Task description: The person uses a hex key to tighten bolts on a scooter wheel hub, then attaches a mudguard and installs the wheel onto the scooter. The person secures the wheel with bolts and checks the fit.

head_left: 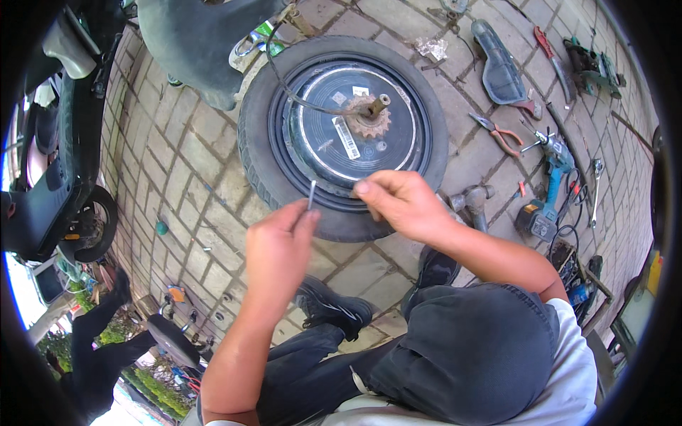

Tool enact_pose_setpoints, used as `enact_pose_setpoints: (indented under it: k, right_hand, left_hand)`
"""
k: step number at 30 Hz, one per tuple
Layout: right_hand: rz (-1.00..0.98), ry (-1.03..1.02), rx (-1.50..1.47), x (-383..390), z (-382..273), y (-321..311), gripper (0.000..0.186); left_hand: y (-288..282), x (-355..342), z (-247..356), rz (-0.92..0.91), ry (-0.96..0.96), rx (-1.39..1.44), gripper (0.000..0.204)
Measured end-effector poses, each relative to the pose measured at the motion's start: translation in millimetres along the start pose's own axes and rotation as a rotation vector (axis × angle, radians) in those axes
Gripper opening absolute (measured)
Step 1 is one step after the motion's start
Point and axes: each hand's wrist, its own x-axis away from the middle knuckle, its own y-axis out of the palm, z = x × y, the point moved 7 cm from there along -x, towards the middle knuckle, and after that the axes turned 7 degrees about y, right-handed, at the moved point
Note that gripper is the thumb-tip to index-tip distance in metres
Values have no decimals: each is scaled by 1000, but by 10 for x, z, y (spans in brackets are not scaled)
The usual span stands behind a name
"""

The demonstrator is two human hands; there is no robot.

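The left hand [275, 241] has its thumb and index finger closed together on a thin, pale metal rod [312, 194], which stands up nearly straight from the pinch; the other fingers are curled in. The right hand [405, 206] has its thumb and index tips drawn close together over the rim of the wheel [317, 131]; whether they grip something small, or touch the rim, I cannot tell.

The wheel lies flat on the brick paving [181, 160], just beyond both hands, with its black tyre [257, 160] all around. A rusty sprocket [369, 128] sits on the hub around a projecting axle [382, 103], from which a dark cable [302, 101] curves away to the left.

Right of the wheel lie a hammer [474, 202], orange-handled pliers [503, 138] and a blue cordless drill [554, 177].
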Motion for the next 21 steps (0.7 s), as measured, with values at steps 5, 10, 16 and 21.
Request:
enact_pose_setpoints:
  k: [5,10,16,21]
  right_hand:
    - [83,62,-26,194,423,-364,36]
    - [66,104,-24,241,455,-356,33]
    - [56,69,-24,194,385,-346,32]
    - [23,79,-2,167,424,-344,29]
  left_hand:
    - [17,13,-127,31,-68,22,24]
    - [139,7,-168,28,-224,211,23]
    - [169,1,-149,16,-291,289,25]
    - [204,26,-155,18,-289,282,23]
